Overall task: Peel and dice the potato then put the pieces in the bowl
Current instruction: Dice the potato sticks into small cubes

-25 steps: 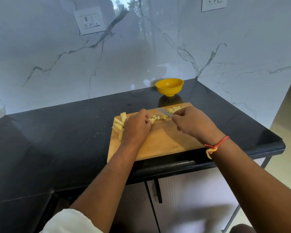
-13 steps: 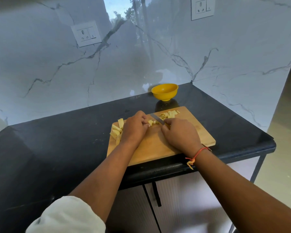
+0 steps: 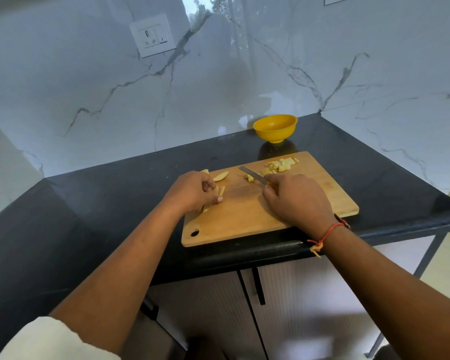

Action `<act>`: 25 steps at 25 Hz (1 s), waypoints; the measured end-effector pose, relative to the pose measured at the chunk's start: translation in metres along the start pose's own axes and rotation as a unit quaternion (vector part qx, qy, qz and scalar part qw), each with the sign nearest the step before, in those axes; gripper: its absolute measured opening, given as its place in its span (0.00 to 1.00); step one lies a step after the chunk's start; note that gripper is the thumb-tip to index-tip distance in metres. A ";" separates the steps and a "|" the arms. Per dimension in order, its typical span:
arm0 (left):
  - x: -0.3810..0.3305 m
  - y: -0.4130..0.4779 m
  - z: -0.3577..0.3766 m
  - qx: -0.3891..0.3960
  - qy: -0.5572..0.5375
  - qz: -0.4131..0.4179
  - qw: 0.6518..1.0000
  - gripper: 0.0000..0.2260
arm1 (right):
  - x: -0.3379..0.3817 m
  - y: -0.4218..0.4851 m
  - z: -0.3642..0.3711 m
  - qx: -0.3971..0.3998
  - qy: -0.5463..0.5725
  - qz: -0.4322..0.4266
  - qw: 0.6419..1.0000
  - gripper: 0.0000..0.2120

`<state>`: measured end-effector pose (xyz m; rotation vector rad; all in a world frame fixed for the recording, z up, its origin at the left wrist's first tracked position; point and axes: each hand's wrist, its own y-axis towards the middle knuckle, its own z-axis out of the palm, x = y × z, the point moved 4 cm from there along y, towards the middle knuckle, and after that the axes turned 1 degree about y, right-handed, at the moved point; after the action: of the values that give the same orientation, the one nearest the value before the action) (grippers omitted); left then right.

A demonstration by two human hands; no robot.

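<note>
Potato strips (image 3: 220, 190) lie on the left part of the cutting board (image 3: 244, 222), pale yellow and peeled, bunched under the left hand (image 3: 192, 192). That hand's fingers are curled down around the strips and grip them against the wood. Just beyond its knuckles, toward the board's far-left edge, sits a curved potato wedge (image 3: 221, 175), apart from the strips.

Near the middle of the board's far side, the knife (image 3: 252, 174) points its blade up and to the left, raised at a slant over the wood. The right hand (image 3: 296, 201) is closed round the handle, which is almost wholly hidden inside the fist. A few small dice (image 3: 250, 179) lie just beside the blade. The main pile of diced potato (image 3: 281, 164) sits at the board's far-right corner, close to the right hand's knuckles.

A yellow bowl (image 3: 275, 128) stands upright on the desk (image 3: 89, 203) just past the board's far-right corner, close to the diced pile but not touching the board; no pieces can be seen inside it from this angle.

The board lies at the desk's near edge, its hanging hole at the near-left corner. A red thread (image 3: 325, 233) circles the right wrist over the board's near-right side. Behind the board rises a marble wall with a socket (image 3: 153, 35).
</note>
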<state>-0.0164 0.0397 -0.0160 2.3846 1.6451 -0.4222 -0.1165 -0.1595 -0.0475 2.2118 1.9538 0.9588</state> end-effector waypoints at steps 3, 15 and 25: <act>-0.001 0.000 0.001 0.009 0.010 0.006 1.000 0.19 | 0.000 -0.001 0.000 0.002 0.002 -0.002 1.000 0.21; 0.010 0.013 -0.003 -0.003 -0.069 0.013 0.998 0.16 | -0.002 -0.001 0.003 0.000 -0.002 0.001 1.000 0.20; -0.006 0.065 0.016 -0.053 0.088 0.028 0.994 0.09 | -0.001 0.000 0.002 0.000 0.002 0.004 1.000 0.20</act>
<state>0.0405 0.0066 -0.0285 2.4427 1.6217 -0.1145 -0.1157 -0.1596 -0.0494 2.2203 1.9497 0.9656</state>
